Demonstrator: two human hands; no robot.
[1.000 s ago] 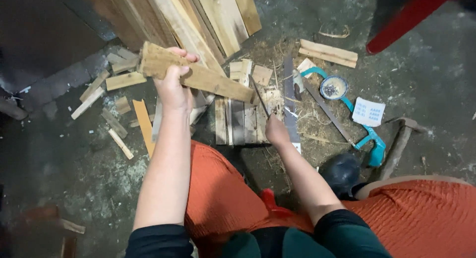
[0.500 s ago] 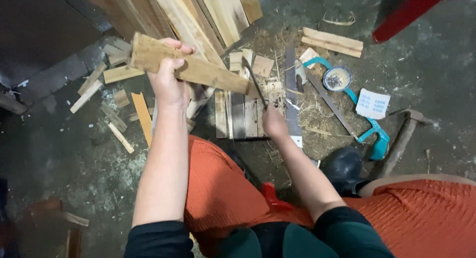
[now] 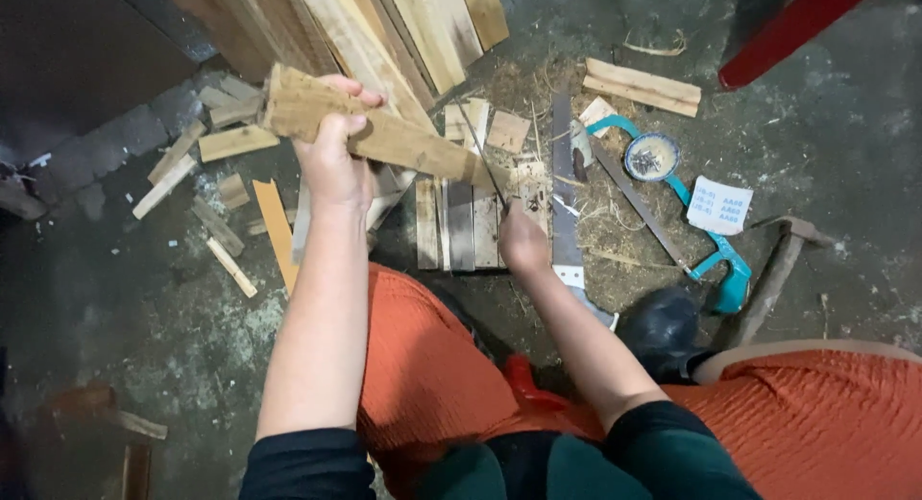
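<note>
The left hand is clamped around a rough wooden block in the upper middle of the frame; it looks stiff, fairly light and splintery, best held near its thick left end as now. The right hand is closed on a thin metal rod touching the block's lower end. Below lie short slats, a saw blade, a teal-handled saw, a hammer and scrap offcuts crowding the floor.

Left hand grips a wooden piece above the flat slats, right hand beside it to the right. Right of that lies a saw blade, then a hacksaw, a small dish, a hammer farthest right. Planks lean behind.
</note>
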